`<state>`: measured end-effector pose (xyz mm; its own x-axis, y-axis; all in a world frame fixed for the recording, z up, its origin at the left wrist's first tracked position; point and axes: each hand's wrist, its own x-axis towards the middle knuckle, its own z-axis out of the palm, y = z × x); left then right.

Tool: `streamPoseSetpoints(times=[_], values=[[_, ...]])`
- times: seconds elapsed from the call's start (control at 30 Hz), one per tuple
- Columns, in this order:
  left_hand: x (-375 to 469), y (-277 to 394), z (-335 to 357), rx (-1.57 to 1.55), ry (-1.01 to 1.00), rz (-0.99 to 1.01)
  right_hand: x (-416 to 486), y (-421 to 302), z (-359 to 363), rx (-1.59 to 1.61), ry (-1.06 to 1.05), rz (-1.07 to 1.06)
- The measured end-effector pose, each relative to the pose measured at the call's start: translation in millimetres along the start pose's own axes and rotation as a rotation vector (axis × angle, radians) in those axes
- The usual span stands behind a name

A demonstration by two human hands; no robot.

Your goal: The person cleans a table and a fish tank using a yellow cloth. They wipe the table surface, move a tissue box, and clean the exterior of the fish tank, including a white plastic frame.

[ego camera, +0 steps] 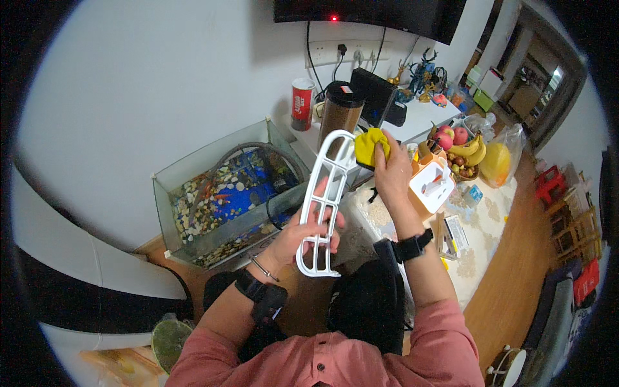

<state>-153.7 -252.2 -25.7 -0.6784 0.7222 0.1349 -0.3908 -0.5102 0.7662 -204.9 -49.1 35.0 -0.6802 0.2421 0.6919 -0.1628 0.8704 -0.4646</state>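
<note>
A curved white plastic openwork frame (317, 168) with crossbars stands upright before me. My left hand (286, 240) grips its lower half, some fingers showing through the openings. Bunched in my right hand (394, 171) is a yellow cloth (371, 146), close beside the frame's upper end; whether the two touch, I cannot tell. A glass fish tank (163, 227) lies beyond my left hand, holding water, pebbles, a blue bottom and orange fish. Near my right wrist sits an orange and white tissue box (432, 186).
A covered table (476, 242) on the right bears a fruit basket (466, 176), a bagged yellow fruit (495, 162) and small boxes. On the white cabinet (430, 113) stand a red can (302, 104), a black-lidded canister (342, 109) and ornaments. A television (372, 17) hangs above.
</note>
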Motion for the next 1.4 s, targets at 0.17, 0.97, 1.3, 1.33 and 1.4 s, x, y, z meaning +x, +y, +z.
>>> streamPoseSetpoints(times=[0.17, 0.97, 1.3, 1.33, 1.4], values=[[9, -4, -11, -0.01, 0.219, 0.02, -39, -21, 0, 0.163, -0.236, -0.331], [-9, 44, -20, 0.521, 0.572, 0.568, -125, 41, 59, 0.363, -0.94, 0.439], [-12, 44, -14, 0.644, 0.564, 0.456, -117, 69, 192, 0.381, -0.343, 0.854], [-13, 44, -13, 0.638, 0.561, 0.445, -117, 73, 195, 0.433, -0.251, 0.663], [-16, 45, -13, 0.64, 0.57, 0.454, -116, 78, 203, 0.077, -0.557, 0.489]])
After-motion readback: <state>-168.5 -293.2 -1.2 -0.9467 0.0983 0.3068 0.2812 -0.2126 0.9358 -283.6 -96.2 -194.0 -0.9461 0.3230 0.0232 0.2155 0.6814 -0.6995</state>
